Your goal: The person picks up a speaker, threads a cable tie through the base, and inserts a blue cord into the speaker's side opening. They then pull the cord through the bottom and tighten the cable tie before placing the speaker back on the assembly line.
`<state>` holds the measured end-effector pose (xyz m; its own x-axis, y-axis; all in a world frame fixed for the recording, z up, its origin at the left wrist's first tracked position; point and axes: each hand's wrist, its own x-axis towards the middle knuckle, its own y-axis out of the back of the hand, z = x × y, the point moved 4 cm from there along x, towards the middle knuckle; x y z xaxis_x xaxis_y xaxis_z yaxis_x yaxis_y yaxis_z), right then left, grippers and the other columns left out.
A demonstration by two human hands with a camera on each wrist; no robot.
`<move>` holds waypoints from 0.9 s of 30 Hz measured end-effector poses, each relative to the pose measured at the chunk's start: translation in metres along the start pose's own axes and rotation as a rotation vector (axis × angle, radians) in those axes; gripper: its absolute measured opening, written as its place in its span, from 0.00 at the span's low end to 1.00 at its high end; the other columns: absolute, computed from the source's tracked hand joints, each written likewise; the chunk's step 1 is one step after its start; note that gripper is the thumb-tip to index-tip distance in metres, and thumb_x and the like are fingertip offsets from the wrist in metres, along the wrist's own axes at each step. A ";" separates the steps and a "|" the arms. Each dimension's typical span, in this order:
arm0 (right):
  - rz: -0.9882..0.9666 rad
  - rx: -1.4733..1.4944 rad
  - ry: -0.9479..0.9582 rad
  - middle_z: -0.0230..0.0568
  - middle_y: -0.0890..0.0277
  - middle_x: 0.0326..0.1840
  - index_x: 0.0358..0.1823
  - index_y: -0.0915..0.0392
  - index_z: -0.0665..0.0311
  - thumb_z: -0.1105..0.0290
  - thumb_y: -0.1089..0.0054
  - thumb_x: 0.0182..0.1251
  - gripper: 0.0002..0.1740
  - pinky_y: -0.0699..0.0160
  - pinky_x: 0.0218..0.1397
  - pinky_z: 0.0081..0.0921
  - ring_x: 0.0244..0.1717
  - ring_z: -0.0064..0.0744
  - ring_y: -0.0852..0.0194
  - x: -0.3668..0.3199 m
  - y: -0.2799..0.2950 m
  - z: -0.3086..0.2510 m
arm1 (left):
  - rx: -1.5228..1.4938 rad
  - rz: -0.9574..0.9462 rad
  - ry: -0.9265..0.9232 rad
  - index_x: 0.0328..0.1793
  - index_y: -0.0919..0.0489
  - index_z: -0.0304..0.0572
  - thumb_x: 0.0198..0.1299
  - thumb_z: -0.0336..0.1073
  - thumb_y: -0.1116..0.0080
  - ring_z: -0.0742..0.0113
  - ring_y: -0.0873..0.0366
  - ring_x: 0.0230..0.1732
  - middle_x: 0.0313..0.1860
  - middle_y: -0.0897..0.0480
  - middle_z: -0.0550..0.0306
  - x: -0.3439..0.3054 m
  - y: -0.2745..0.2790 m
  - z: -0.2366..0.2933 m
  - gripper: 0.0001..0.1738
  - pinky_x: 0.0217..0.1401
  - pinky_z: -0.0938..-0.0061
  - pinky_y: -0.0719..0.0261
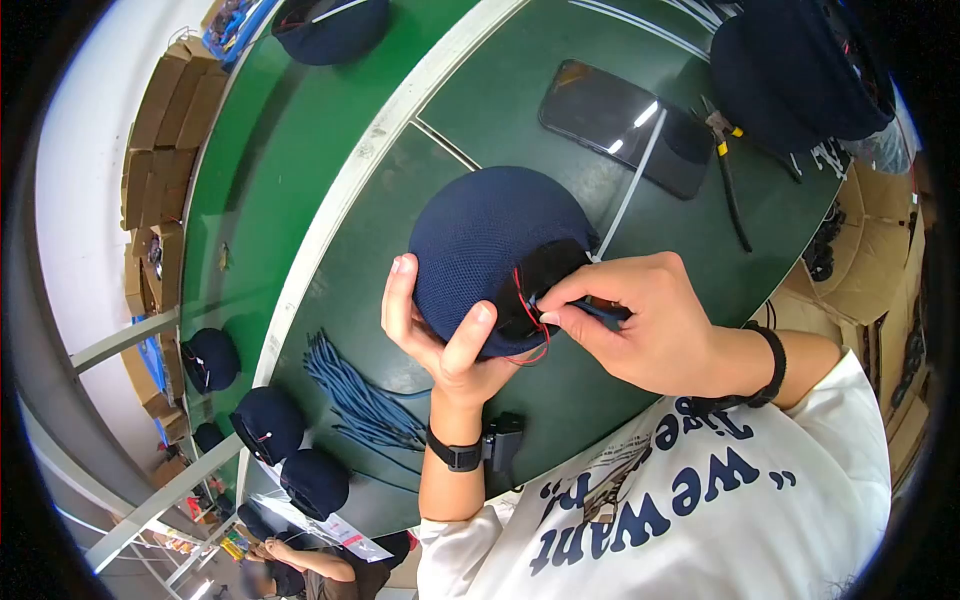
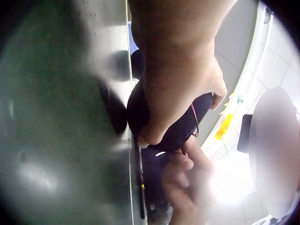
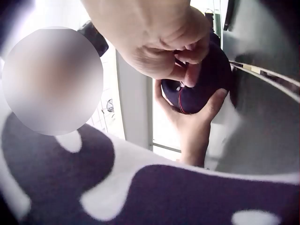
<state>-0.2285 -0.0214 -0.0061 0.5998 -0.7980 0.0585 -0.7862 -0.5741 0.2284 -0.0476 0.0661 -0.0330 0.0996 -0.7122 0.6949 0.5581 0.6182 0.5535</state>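
Now, hands around navy dome.

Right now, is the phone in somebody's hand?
No, the phone lies on the green table, beyond the cap the left hand holds.

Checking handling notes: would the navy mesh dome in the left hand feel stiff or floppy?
The navy dome is probably stiff: it looks rounded while the left hand cups one side. Likely light, one hand bears it. Its red wire could snag.

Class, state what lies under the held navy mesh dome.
The left hand cups the navy mesh dome from below, over the green table. The right hand pinches a blue cord at its black edge; its inside is hidden.
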 end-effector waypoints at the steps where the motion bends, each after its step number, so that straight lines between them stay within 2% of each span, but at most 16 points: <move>1: 0.000 -0.051 0.048 0.47 0.12 0.34 0.41 0.12 0.64 0.77 0.29 0.64 0.05 0.15 0.35 0.36 0.32 0.45 0.11 0.000 0.001 0.001 | 0.002 0.005 0.012 0.70 0.25 0.71 0.40 0.48 0.07 0.30 0.35 0.79 0.81 0.40 0.31 0.000 0.000 0.000 0.50 0.77 0.40 0.26; 5: 0.002 -0.215 0.094 0.46 0.14 0.32 0.38 0.13 0.63 0.79 0.29 0.61 0.05 0.15 0.37 0.40 0.35 0.52 0.12 0.000 0.003 -0.008 | 0.013 0.011 0.037 0.69 0.25 0.73 0.38 0.46 0.06 0.30 0.35 0.79 0.81 0.41 0.32 0.001 -0.002 0.004 0.50 0.77 0.40 0.27; 8: -0.048 -0.282 0.027 0.47 0.16 0.30 0.37 0.16 0.64 0.79 0.31 0.62 0.04 0.16 0.36 0.42 0.34 0.53 0.12 0.000 0.002 -0.012 | 0.026 0.012 0.022 0.69 0.26 0.74 0.37 0.45 0.06 0.30 0.36 0.79 0.81 0.42 0.33 -0.001 -0.004 0.006 0.51 0.77 0.40 0.26; 12: -0.004 -0.130 -0.002 0.49 0.16 0.31 0.38 0.19 0.66 0.78 0.33 0.65 0.03 0.18 0.35 0.45 0.33 0.55 0.13 0.000 -0.006 -0.004 | 0.045 0.033 0.018 0.69 0.27 0.73 0.37 0.46 0.06 0.30 0.35 0.79 0.81 0.42 0.33 0.000 -0.005 0.007 0.51 0.76 0.41 0.24; 14: -0.017 -0.043 0.016 0.51 0.16 0.31 0.39 0.20 0.66 0.78 0.34 0.67 0.03 0.18 0.35 0.46 0.33 0.55 0.13 0.000 -0.008 -0.003 | 0.028 0.028 0.030 0.70 0.28 0.73 0.38 0.47 0.06 0.30 0.35 0.79 0.81 0.43 0.33 0.000 -0.005 0.006 0.52 0.75 0.41 0.23; 17: -0.102 -0.065 0.006 0.52 0.16 0.32 0.40 0.19 0.66 0.78 0.34 0.69 0.03 0.17 0.36 0.43 0.32 0.57 0.14 0.000 -0.005 -0.010 | 0.007 0.019 0.096 0.72 0.30 0.72 0.40 0.50 0.07 0.29 0.35 0.79 0.81 0.43 0.33 0.000 -0.003 0.005 0.53 0.75 0.40 0.23; 19: -0.097 -0.095 0.012 0.50 0.15 0.32 0.42 0.18 0.67 0.76 0.33 0.70 0.03 0.18 0.33 0.39 0.29 0.51 0.14 0.004 0.008 -0.021 | 0.016 0.014 0.120 0.73 0.32 0.71 0.41 0.52 0.07 0.29 0.36 0.79 0.81 0.43 0.33 0.000 -0.001 0.005 0.54 0.75 0.40 0.22; 22: 0.010 -0.085 0.009 0.45 0.15 0.31 0.43 0.15 0.67 0.73 0.32 0.72 0.05 0.22 0.28 0.31 0.24 0.38 0.16 0.009 0.031 -0.033 | 0.038 0.018 0.106 0.76 0.34 0.68 0.39 0.54 0.07 0.29 0.36 0.80 0.82 0.43 0.33 0.001 -0.002 0.001 0.58 0.76 0.40 0.23; 24: 0.115 -0.063 0.075 0.36 0.16 0.29 0.42 0.12 0.68 0.71 0.30 0.74 0.07 0.30 0.22 0.19 0.22 0.17 0.23 0.010 0.045 -0.027 | 0.040 0.023 0.110 0.78 0.36 0.66 0.37 0.56 0.06 0.30 0.36 0.80 0.82 0.43 0.32 0.001 0.002 -0.003 0.63 0.77 0.40 0.24; 25: 0.154 0.009 0.006 0.33 0.17 0.27 0.42 0.12 0.68 0.71 0.30 0.74 0.07 0.32 0.23 0.16 0.23 0.12 0.25 0.012 0.054 -0.018 | 0.073 0.024 0.113 0.80 0.39 0.61 0.35 0.54 0.06 0.32 0.36 0.80 0.82 0.42 0.33 0.004 0.006 -0.003 0.66 0.79 0.41 0.29; 26: 0.201 0.021 0.020 0.32 0.18 0.27 0.42 0.12 0.68 0.71 0.31 0.75 0.07 0.34 0.22 0.15 0.23 0.10 0.26 0.018 0.063 -0.017 | 0.107 0.031 0.109 0.82 0.42 0.56 0.33 0.52 0.06 0.33 0.36 0.81 0.82 0.40 0.34 0.009 0.013 -0.003 0.70 0.82 0.41 0.33; 27: 0.231 -0.013 0.020 0.34 0.18 0.28 0.43 0.13 0.69 0.71 0.31 0.74 0.07 0.30 0.25 0.19 0.25 0.15 0.23 0.028 0.073 -0.028 | 0.138 0.050 0.094 0.84 0.44 0.51 0.31 0.51 0.06 0.35 0.36 0.81 0.82 0.39 0.35 0.018 0.019 -0.006 0.74 0.84 0.41 0.37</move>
<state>-0.2650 -0.0804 0.0389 0.4071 -0.9041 0.1301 -0.9010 -0.3741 0.2197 -0.0305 0.0636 -0.0126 0.2047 -0.7031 0.6810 0.4327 0.6890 0.5814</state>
